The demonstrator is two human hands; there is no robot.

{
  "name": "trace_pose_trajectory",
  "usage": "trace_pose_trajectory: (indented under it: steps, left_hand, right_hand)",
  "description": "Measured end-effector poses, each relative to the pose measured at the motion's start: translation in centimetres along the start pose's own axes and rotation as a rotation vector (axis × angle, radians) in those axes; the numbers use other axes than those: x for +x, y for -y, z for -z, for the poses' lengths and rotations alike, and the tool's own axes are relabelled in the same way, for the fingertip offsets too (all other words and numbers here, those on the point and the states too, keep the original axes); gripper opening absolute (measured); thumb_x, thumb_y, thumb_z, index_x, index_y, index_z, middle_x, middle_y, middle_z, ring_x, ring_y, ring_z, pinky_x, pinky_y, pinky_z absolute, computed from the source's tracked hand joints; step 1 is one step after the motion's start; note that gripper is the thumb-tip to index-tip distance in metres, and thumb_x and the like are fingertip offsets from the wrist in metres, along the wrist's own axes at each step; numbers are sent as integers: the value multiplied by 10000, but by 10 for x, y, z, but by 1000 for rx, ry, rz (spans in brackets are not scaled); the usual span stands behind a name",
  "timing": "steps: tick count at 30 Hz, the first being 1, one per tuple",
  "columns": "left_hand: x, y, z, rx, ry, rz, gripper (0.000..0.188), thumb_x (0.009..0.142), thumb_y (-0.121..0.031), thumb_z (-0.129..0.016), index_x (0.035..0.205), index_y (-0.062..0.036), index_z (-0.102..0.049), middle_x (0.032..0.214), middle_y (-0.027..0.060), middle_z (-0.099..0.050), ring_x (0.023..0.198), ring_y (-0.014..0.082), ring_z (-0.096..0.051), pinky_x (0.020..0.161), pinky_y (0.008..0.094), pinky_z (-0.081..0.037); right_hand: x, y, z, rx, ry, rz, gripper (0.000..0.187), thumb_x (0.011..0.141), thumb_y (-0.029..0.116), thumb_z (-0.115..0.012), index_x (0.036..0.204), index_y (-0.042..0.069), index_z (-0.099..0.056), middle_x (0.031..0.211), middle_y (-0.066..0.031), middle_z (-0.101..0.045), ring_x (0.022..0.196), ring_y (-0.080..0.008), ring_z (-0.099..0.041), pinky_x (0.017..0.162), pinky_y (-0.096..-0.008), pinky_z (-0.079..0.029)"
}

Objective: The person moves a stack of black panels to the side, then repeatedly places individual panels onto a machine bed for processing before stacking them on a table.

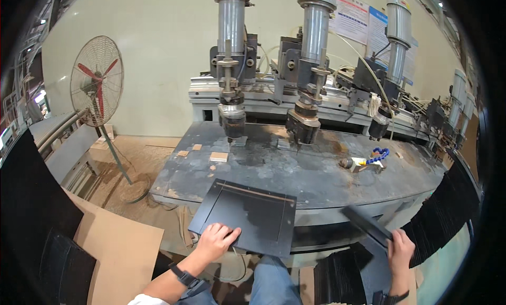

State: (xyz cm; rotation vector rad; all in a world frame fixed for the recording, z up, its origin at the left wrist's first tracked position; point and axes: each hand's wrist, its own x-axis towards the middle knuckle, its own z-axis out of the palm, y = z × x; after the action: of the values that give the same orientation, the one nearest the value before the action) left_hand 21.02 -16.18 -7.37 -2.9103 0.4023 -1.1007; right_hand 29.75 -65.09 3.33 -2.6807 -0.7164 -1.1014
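A flat black panel (253, 210) with a thin grooved frame line lies tilted over the near edge of the machine table (327, 191). My left hand (216, 240) grips its near left edge, thumb on top and the fingers partly hidden. Off to the right, my right hand (400, 248) is closed around the end of a second black panel (367, 225), which shows almost edge-on. That second panel is held up in the air, apart from the first. A stack of black panels (340, 278) stands below it.
Several drill heads (232, 120) hang over the table. Small wooden pieces (219, 157) and a blue coiled hose (377, 155) lie on it. A fan (97, 81) stands at the left. Tan board (121, 247) and black sheets (31, 199) fill the near left; more black panels (448, 205) line the right.
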Motion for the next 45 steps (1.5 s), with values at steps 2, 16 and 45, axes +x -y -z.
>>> trace_pose_trajectory:
  steps: [2,16,45]
  left_hand:
    - [-11,-5,34,26,-4,-24,368,708,-102,-606,1068,-152,-663,885,-3,-593,850,187,-571,708,316,-464]
    - [-137,-48,259,489,106,380,265,659,-46,-595,916,-39,-658,899,82,-654,850,290,-640,702,393,-512]
    - [-343,41,373,1106,267,1146,415,817,-212,-637,1218,-126,-579,1122,52,-599,1034,220,-551,810,364,-457]
  right_hand:
    - [45,32,-20,177,72,204,303,675,29,-715,956,33,-601,985,-147,-651,850,-340,-647,731,-385,-535]
    - [189,136,-112,459,-101,581,236,734,41,-664,967,57,-635,990,-103,-680,848,-276,-676,719,-347,-559]
    - [180,211,-294,457,318,381,628,747,142,-722,1312,14,-479,1318,-219,-500,1242,-398,-436,1062,-440,-334]
